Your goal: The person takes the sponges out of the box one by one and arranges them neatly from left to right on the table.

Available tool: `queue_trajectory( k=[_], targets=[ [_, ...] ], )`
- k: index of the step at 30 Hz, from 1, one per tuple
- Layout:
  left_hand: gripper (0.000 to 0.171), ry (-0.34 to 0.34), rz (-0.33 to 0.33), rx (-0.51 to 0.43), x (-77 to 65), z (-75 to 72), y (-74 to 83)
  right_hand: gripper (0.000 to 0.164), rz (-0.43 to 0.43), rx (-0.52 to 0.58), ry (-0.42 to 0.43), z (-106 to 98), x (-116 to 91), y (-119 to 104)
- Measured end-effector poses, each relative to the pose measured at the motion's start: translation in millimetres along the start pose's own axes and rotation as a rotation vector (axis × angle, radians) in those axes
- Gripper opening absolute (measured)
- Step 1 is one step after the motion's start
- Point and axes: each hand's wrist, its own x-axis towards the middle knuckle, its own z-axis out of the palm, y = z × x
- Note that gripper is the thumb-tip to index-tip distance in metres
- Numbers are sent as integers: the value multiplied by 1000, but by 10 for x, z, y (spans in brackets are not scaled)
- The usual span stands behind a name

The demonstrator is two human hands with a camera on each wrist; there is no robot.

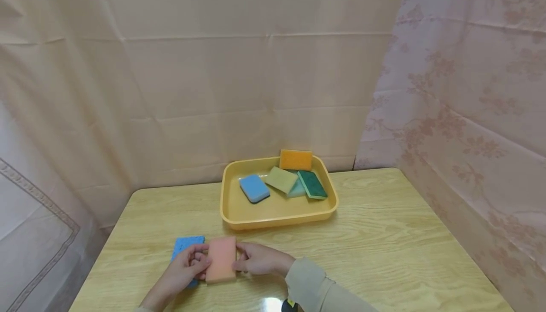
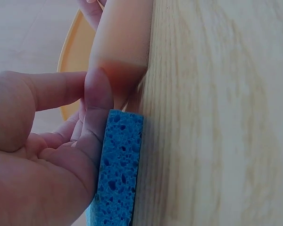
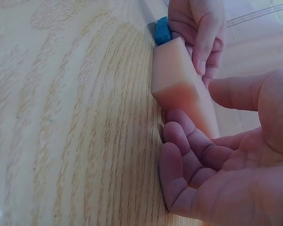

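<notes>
A pink sponge (image 1: pixel 221 259) lies on the table between my two hands. My left hand (image 1: pixel 185 267) is at its left edge, with fingertips touching it; in the left wrist view one fingertip (image 2: pixel 98 87) meets the sponge's end. At the opposite edge my right hand (image 1: pixel 262 258) touches the sponge with bent fingers and a spread thumb. Whether any fingers reach beneath it is hidden. Partly under my left hand lies a porous blue sponge (image 1: pixel 184 244), whose pitted side shows in the left wrist view.
Behind my hands stands a yellow tray (image 1: pixel 256 220). It holds a blue sponge (image 1: pixel 254 187), a yellowish sponge (image 1: pixel 281 179), a pale green piece (image 1: pixel 297 188) and a dark green scouring sponge (image 1: pixel 313 184). An orange sponge (image 1: pixel 296 159) leans on its back rim. Curtains (image 1: pixel 239 79) surround the table.
</notes>
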Motion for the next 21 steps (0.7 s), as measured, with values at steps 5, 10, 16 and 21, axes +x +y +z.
queue_trajectory(
  k=[5, 10, 16, 21],
  targets=[
    [51, -19, 12, -15, -2, -14, -8, 67, 5, 1, 0, -7, 2, -3],
    [51, -11, 14, -20, 5, -12, -13, 67, 5, -3, 5, -13, 12, 12],
    [51, 0, -1, -18, 6, -17, -19, 66, 2, -3, 18, -10, 16, 20],
    [51, 11, -2, -25, -1, -12, -10, 67, 11, 0, 37, -4, 15, 20]
  ],
)
